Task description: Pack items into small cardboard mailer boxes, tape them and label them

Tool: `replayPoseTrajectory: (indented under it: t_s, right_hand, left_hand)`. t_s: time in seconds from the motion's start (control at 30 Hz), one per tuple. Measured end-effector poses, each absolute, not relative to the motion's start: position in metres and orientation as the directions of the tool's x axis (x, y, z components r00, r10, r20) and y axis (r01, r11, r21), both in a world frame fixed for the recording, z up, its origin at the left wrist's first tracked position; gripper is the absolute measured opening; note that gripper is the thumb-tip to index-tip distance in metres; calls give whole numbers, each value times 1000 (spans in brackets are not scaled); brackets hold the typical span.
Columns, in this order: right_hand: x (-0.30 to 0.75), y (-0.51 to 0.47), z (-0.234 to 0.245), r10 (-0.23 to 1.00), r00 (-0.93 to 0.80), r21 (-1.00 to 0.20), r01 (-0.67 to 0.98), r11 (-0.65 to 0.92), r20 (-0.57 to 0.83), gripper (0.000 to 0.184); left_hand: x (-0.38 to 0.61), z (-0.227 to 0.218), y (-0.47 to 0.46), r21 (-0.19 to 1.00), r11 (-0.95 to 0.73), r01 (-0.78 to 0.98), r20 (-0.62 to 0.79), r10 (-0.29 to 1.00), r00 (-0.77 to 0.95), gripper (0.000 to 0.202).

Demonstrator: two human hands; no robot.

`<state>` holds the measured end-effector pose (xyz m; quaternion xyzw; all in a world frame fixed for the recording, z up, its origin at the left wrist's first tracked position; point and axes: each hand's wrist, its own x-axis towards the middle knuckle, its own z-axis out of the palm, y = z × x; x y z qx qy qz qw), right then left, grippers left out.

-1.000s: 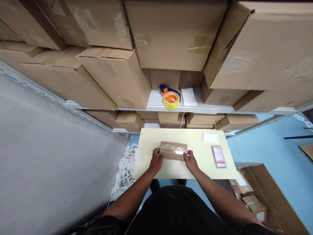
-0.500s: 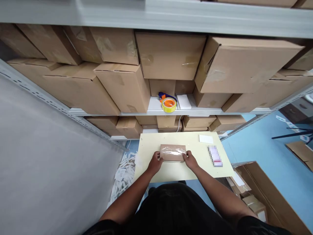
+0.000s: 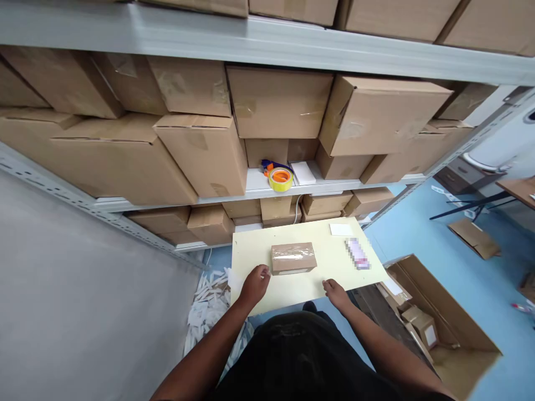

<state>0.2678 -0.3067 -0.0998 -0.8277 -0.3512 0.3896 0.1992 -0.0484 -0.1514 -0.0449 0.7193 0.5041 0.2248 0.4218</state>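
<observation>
A small brown cardboard box (image 3: 293,259) lies on the pale yellow tabletop (image 3: 251,245), with shiny clear tape across its top and a white strip low on its front side. Just off the box's lower left corner is my left hand (image 3: 254,285), open with loosely bent fingers and nothing seen in them. My right hand (image 3: 335,293) is at the table's front edge, below and right of the box and apart from it. Its fingers are slightly bent and open, holding nothing that shows.
A white card stack (image 3: 341,229) and a blurred purple-white item (image 3: 358,254) lie on the table's right. On the shelf (image 3: 217,199) sit a yellow tape roll (image 3: 280,179) and large cartons (image 3: 280,103). An open carton (image 3: 443,323) holds parcels at right; paper scraps (image 3: 209,306) litter the left floor.
Both hands have let go of the small box and drawn back toward my body, the right one farther. The box stays on the table. The camera view has turned to the right.
</observation>
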Motion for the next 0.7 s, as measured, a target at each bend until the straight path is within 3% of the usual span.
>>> replayPoseTrajectory:
  t_s: [0.17,0.3,0.5,0.7]
  right_hand:
    - [284,-301,-102,761,376,-663,378,-646,-528,33]
    - [306,-283,-104,787,280,-714,332,-617,-550,25]
    - [360,-261,-94,827,74,-812,159,-562,-558,23]
    - [429,-251,-74,830,8,-822,126,-555,-558,21]
  left_hand:
    - [17,11,-126,700,-511,499,90,756,648,18]
    - [103,31,-108,599,-658,456,62,606,793,20]
    - [252,-8,-76,460,-698,549,-206,517,831,20]
    - [369,-66,-49,402,-712,576,-295,494,818,19]
